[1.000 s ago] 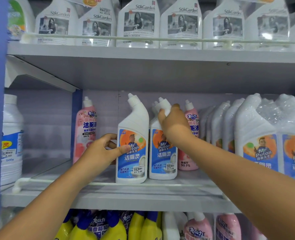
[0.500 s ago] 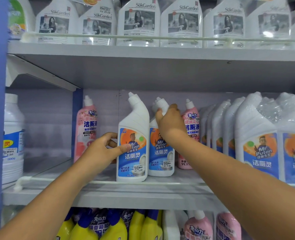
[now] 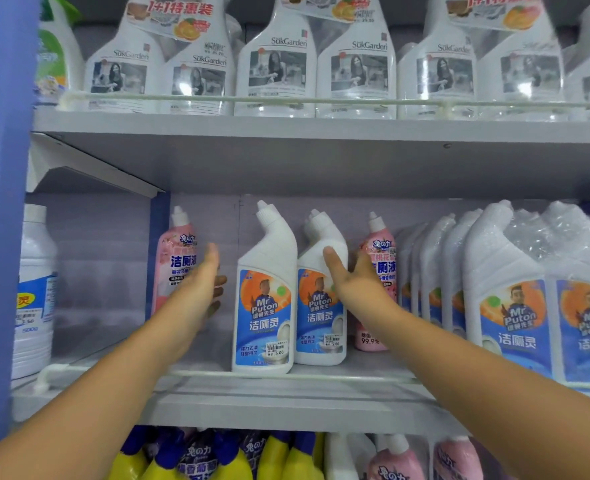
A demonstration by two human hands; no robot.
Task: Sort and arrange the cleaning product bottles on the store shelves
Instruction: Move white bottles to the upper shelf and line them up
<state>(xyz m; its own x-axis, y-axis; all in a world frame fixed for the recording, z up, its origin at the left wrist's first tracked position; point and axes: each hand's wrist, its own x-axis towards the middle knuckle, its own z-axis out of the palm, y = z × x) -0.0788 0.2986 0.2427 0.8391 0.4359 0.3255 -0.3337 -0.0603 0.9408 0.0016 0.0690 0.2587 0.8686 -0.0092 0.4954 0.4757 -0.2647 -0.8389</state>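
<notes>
Two white bottles with blue-orange labels stand upright between two pink bottles. The left hand and right hand both hover released, fingers straight, grasping nothing.

Single head-worn view, wide-angle. Faces the store shelves head-on from close range, level with the middle shelf. Upper shelf fills the top edge; lower-row bottle tops cut the bottom edge. Both forearms enter from the near corners.
</notes>
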